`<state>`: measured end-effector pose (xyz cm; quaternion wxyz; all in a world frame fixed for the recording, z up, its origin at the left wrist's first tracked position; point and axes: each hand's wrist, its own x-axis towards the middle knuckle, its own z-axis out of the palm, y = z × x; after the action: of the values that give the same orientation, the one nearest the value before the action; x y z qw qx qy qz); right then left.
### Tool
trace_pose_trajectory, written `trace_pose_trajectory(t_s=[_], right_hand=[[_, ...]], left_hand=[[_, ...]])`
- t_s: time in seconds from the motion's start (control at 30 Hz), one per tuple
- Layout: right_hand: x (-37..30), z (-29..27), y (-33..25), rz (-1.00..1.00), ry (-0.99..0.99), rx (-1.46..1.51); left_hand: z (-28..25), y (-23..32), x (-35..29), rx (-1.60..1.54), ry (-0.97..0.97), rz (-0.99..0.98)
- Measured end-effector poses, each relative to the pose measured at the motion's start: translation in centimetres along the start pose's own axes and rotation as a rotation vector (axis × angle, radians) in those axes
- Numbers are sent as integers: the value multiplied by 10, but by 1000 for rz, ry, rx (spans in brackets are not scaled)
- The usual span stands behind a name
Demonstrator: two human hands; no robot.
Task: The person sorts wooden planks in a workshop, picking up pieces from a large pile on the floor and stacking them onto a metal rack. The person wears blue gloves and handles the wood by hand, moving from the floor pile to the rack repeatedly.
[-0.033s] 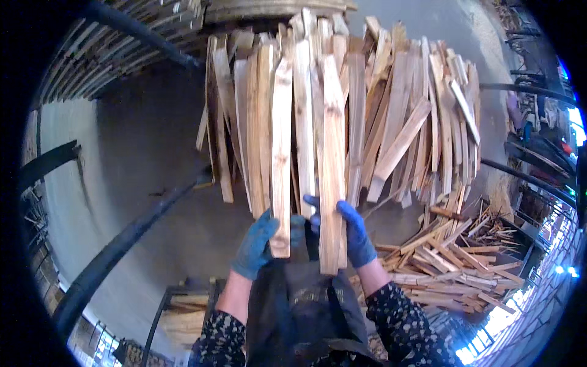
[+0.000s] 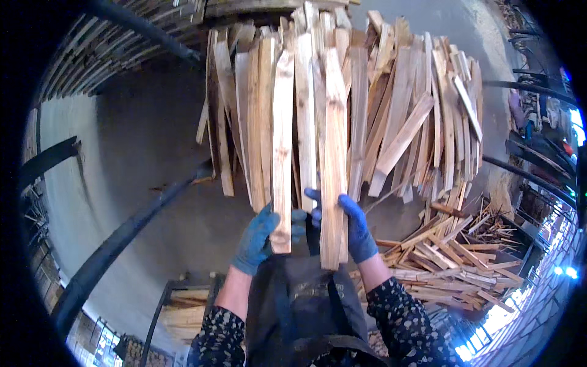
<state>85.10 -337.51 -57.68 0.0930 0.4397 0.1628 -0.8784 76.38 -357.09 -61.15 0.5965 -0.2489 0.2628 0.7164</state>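
Observation:
My left hand (image 2: 257,240), in a blue-green glove, is closed around the near end of a pale wooden strip (image 2: 282,153) with small knots. A second wooden strip (image 2: 333,165) is gripped near its lower end by my right hand (image 2: 356,227), in a blue glove, thumb on the near side and fingertips showing at its left edge. Another edge shows along this piece, and I cannot tell if it is two strips together. Both strips point away from me, side by side and apart, their far ends over a wide row of similar wooden strips (image 2: 397,122).
At the lower right lies a loose heap of wooden offcuts (image 2: 452,263). Dark metal bars (image 2: 122,244) cross the left side. More slats (image 2: 116,49) are stacked at the upper left, and a framed rack (image 2: 183,312) with wood stands at the lower left.
The row of wood and both held strips sit slightly higher in the picture. My grip on each strip looks the same.

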Motion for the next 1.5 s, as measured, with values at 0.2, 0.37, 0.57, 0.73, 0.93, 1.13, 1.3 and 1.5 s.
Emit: trace_pose_trajectory(t_s=[0.2, 0.37, 0.57, 0.73, 0.93, 1.13, 1.3, 1.5], right_hand=[[16, -16, 9, -82, -35, -22], [21, -15, 11, -116, -34, -29], [22, -28, 14, -82, -59, -51], [19, -19, 11, -123, -36, -68], [18, -31, 11, -14, -71, 7], [14, -22, 3, -108, -81, -106], [2, -20, -4, -87, -67, -84], [-74, -52, 5, -127, -138, -92]], left_hand=[[-3, 3, -6, 152, 50, 42], [11, 10, -3, 268, 70, 120], [17, 12, 0, 575, 132, 138], [26, 15, -1, 635, 165, 106], [41, 9, -7, 835, 149, 199], [59, -20, -22, 1359, 184, 401], [82, -48, -34, 1309, 264, 449], [101, -82, -46, 1512, 309, 640]])
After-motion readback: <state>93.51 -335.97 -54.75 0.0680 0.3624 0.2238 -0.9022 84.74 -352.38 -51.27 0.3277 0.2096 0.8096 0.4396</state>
